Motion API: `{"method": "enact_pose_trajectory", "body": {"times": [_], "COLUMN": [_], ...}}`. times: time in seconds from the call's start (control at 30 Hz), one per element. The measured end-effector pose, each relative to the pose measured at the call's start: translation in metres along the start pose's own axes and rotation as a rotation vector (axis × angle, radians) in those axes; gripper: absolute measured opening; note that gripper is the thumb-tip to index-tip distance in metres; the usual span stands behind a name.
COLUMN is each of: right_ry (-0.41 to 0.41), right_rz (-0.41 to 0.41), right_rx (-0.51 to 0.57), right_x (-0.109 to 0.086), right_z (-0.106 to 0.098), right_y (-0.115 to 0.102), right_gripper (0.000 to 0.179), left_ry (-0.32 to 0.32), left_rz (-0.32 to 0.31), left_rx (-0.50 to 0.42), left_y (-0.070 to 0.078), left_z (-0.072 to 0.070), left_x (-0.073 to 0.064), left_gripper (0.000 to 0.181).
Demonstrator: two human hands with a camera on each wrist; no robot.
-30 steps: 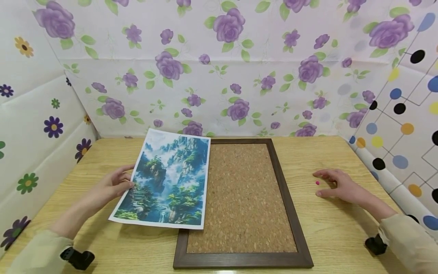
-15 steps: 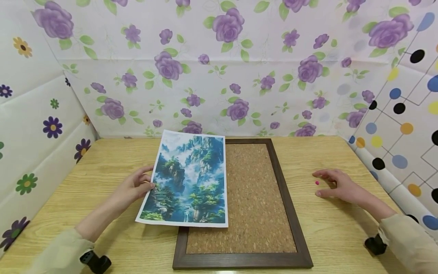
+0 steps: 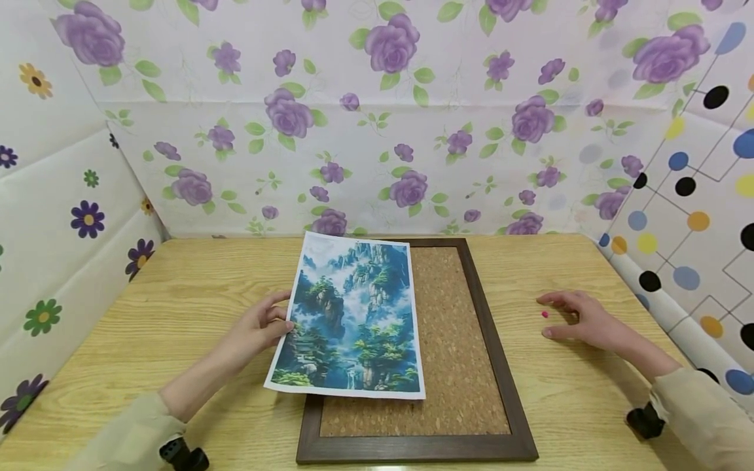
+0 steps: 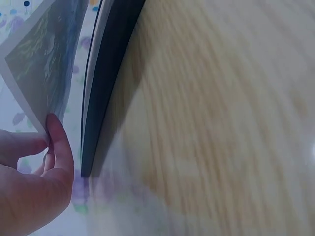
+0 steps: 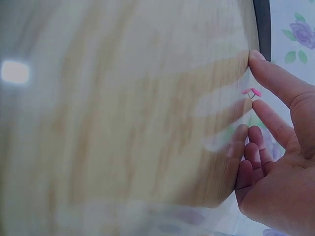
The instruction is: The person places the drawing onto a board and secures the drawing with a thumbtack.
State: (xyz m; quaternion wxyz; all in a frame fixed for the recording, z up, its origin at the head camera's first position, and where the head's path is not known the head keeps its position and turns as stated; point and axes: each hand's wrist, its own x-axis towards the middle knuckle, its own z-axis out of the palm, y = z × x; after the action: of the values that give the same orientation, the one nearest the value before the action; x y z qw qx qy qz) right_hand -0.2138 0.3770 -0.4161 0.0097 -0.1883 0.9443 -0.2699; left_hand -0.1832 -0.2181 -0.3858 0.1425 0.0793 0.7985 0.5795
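My left hand [image 3: 259, 330] pinches the left edge of a printed landscape picture [image 3: 353, 317], white-bordered, with misty blue-green mountains. The sheet hangs over the left part of a brown-framed cork board [image 3: 465, 386]; in the left wrist view, a gap shows between the picture [image 4: 47, 54] and the frame's side [image 4: 110, 69]. On the table to the right rests my right hand [image 3: 583, 320], thumb and forefinger apart around a small pink thumbtack [image 3: 544, 314]. The right wrist view shows the thumbtack [image 5: 255, 92] lying between those fingertips, held by neither.
The light wooden table [image 3: 177, 281] has a glossy surface that reflects the hand and tack. Purple-flowered sheeting [image 3: 353, 144] stands along the back edge. Patterned sheets also close off the left and right sides.
My left hand has carried the picture rightward, from beside the board to over its left and middle part, and most recently slightly lower. My right hand has stayed in place.
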Motion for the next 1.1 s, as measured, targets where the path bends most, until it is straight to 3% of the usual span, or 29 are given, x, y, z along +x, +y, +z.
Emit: {"method": "enact_pose_trajectory", "body": {"times": [0.57,1.1], "right_ry": [-0.022,-0.038], "right_rz": [0.01,0.046], "right_rx": [0.098,0.133], "right_x": [0.001,-0.002], "right_z": [-0.002,-0.002], "right_y": [0.001,0.0], "right_gripper": [0.046,0.033], "left_ry": [0.011,0.008], "left_rz": [-0.024,-0.062], "left_rx": [-0.055,-0.031], "left_y": [0.011,0.015], "left_z": [0.041,0.057], "left_x": [0.004,0.002], "left_gripper": [0.066,0.067]}}
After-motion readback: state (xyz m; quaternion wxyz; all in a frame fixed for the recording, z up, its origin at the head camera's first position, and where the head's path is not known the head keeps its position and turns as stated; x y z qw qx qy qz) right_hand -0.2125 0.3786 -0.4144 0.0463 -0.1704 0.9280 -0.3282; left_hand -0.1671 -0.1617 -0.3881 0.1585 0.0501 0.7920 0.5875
